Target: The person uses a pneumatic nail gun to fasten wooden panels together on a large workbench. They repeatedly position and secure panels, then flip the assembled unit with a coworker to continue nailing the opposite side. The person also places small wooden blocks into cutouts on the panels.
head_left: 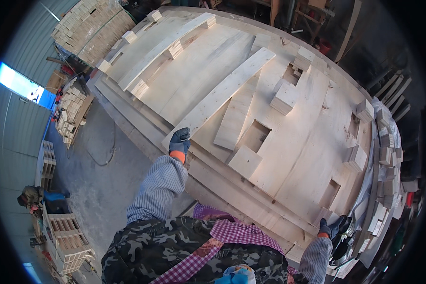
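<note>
My left hand, in a dark glove with an orange cuff, is closed around the near end of a long pale wooden board. The board slants away to the far right across a large plywood table. Under it lies a shorter board, set at a different angle. At the right near edge, my gloved right hand appears closed on a dark tool with metal parts; its exact kind is hard to make out. Close to my left hand's board are a square wooden block and a rectangular cutout.
Another long board rests on blocks at the far left. More stacked blocks stand beside cutouts in the plywood. Wood pieces line the right side. Bundled timber and another person are at left.
</note>
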Action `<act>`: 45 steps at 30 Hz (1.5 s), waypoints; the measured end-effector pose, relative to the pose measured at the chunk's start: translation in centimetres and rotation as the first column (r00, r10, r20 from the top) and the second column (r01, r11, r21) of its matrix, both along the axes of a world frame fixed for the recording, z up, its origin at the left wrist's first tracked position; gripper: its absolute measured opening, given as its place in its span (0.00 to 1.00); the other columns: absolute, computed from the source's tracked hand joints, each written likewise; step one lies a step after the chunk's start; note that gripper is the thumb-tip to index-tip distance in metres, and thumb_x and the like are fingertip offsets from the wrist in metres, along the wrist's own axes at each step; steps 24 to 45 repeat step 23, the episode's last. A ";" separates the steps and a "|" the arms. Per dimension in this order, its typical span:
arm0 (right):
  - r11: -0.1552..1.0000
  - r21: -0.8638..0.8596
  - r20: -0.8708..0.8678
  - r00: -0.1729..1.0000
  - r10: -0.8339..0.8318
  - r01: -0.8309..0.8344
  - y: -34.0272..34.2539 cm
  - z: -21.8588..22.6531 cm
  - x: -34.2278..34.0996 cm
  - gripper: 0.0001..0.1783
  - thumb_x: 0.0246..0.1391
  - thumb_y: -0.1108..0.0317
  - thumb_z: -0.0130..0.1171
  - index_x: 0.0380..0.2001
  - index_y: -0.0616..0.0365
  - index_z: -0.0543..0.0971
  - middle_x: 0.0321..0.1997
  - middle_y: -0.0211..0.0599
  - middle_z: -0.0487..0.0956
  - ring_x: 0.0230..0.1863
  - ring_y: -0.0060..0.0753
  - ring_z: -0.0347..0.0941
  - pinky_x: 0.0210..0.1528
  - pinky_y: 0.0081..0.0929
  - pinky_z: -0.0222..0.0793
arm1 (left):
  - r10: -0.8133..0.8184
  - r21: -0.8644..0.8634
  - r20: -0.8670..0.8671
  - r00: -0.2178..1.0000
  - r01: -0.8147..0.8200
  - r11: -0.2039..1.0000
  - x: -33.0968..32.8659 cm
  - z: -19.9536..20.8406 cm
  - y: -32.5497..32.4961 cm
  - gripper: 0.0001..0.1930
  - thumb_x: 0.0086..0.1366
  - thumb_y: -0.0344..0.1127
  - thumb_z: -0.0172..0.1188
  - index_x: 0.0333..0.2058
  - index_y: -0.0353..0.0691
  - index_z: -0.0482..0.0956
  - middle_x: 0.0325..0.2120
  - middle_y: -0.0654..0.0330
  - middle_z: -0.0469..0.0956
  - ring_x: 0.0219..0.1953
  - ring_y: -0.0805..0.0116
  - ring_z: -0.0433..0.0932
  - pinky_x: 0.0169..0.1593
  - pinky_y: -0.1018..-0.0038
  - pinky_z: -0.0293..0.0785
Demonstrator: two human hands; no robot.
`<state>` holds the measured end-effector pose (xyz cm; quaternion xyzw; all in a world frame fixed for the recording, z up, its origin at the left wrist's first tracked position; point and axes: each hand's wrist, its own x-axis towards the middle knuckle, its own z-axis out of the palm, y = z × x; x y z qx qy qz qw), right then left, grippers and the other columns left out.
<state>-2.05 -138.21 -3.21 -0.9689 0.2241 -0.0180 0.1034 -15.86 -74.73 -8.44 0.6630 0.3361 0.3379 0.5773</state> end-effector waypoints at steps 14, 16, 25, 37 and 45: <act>0.989 0.100 -0.188 0.978 -0.088 0.108 2.6 3.6 0.0 0.58 0.29 0.66 0.68 0.63 0.47 0.44 0.66 0.41 0.47 0.65 0.43 0.44 0.64 0.29 0.45 | 0.042 0.270 -0.462 0.886 0.096 0.958 -2.8 -1.8 -0.4 0.27 0.44 0.26 0.64 0.47 0.36 0.69 0.44 0.52 0.70 0.47 0.59 0.70 0.50 0.69 0.66; 0.994 0.024 -0.154 0.983 -0.101 0.106 1.7 2.2 0.0 0.58 0.29 0.65 0.69 0.62 0.43 0.45 0.61 0.47 0.55 0.61 0.48 0.53 0.61 0.33 0.51 | 0.035 0.286 -0.749 0.661 0.275 0.918 -2.4 0.4 -0.6 0.38 0.43 0.42 0.66 0.54 0.40 0.61 0.55 0.48 0.57 0.57 0.52 0.56 0.58 0.62 0.56; 0.994 0.015 -0.121 0.987 -0.109 0.111 -0.7 0.1 0.1 0.58 0.28 0.60 0.70 0.62 0.34 0.45 0.57 0.50 0.61 0.56 0.51 0.60 0.58 0.38 0.56 | 0.206 0.221 -0.975 0.084 0.279 0.935 -1.1 3.9 0.1 0.49 0.45 0.55 0.62 0.61 0.51 0.44 0.62 0.54 0.40 0.63 0.51 0.41 0.63 0.58 0.42; 0.994 0.015 -0.121 0.987 -0.109 0.111 -0.7 0.1 0.1 0.58 0.28 0.60 0.70 0.62 0.34 0.45 0.57 0.50 0.61 0.56 0.51 0.60 0.58 0.38 0.56 | 0.206 0.221 -0.975 0.084 0.279 0.935 -1.1 3.9 0.1 0.49 0.45 0.55 0.62 0.61 0.51 0.44 0.62 0.54 0.40 0.63 0.51 0.41 0.63 0.58 0.42; 0.994 0.015 -0.121 0.987 -0.109 0.111 -0.7 0.1 0.1 0.58 0.28 0.60 0.70 0.62 0.34 0.45 0.57 0.50 0.61 0.56 0.51 0.60 0.58 0.38 0.56 | 0.206 0.221 -0.975 0.084 0.279 0.935 -1.1 3.9 0.1 0.49 0.45 0.55 0.62 0.61 0.51 0.44 0.62 0.54 0.40 0.63 0.51 0.41 0.63 0.58 0.42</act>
